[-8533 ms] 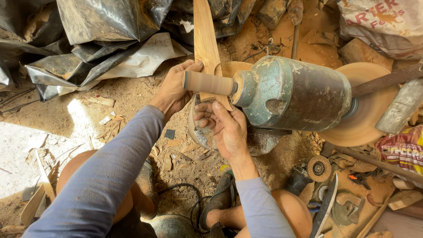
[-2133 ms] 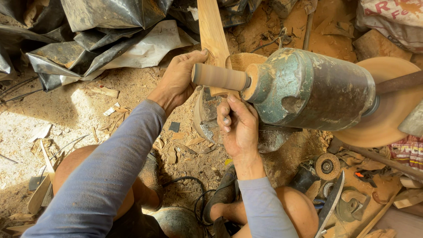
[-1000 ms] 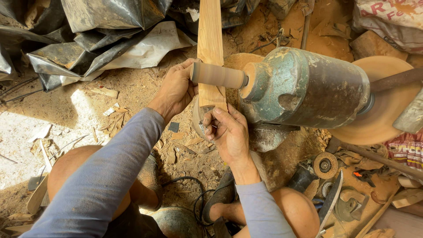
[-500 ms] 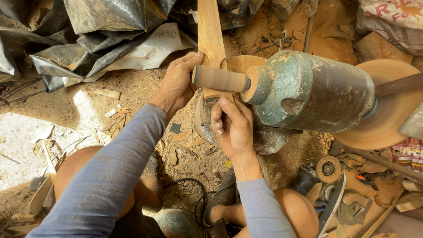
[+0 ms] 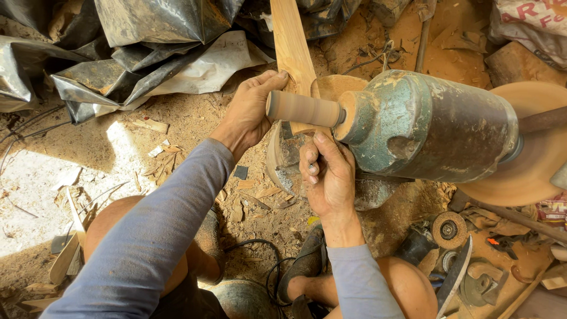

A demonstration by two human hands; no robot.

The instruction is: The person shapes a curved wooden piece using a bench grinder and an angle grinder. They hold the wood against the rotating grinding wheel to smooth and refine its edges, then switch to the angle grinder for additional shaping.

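Presently, findings are set out relative to the sanding drum (image 5: 304, 109).

Landmark: a tan cylindrical sanding drum on the shaft end of a green, dust-caked motor (image 5: 428, 127), pointing toward the person's left.

Work piece: a long flat wooden slat (image 5: 292, 44) runs from beyond the drum to just under it; its near end is pressed against the drum, between the two hands.

Left hand: the left hand (image 5: 251, 109) lies just left of the drum, fingers curled around the slat's left edge, thumb tip near the top of the drum. Closed and gripping the slat.

Right hand: the right hand (image 5: 328, 174) sits just below the drum, fingers folded tight on the slat's near end. Closed in a grip; the exact contact under the palm is hidden.

Surroundings: black plastic sheeting (image 5: 136, 47) well left of and beyond the drum; a large sanding disc (image 5: 525, 171) on the far side of the motor; sawdust and wood chips on the ground (image 5: 147, 153) below.

Assessment of step: sanding the slat's near end appears to be in hand.

Recommended practice: keep both grips firm, hold the slat flat to the drum, use light even pressure, keep knuckles and thumb off the abrasive.
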